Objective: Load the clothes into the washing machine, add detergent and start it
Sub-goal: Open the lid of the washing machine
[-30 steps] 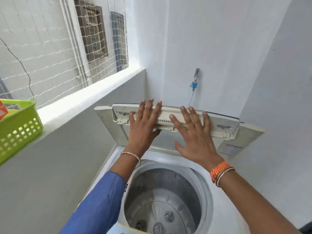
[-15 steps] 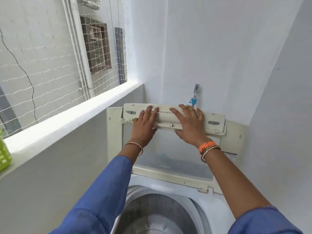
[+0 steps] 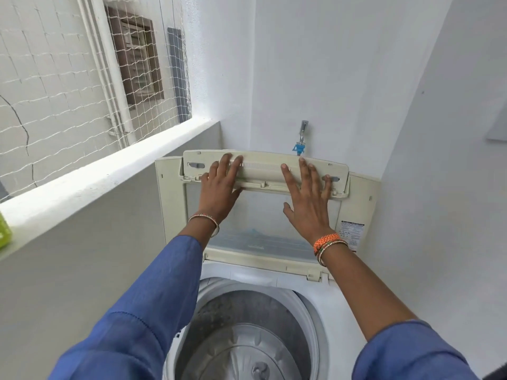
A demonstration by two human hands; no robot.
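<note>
While lid [image 3: 263, 171] stands raised over drum [image 3: 247, 333], left hand [image 3: 219, 185], right hand [image 3: 310, 198] press flat, fingers straight

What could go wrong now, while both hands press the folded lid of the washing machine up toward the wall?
1. The lid stands almost upright, held only by flat fingers of the left hand and right hand; if released before it rests, it may drop toward the open drum.
2. Its top edge is close to the tap and could knock it.
3. The fold line passes under the fingers, which may get pinched.
</note>
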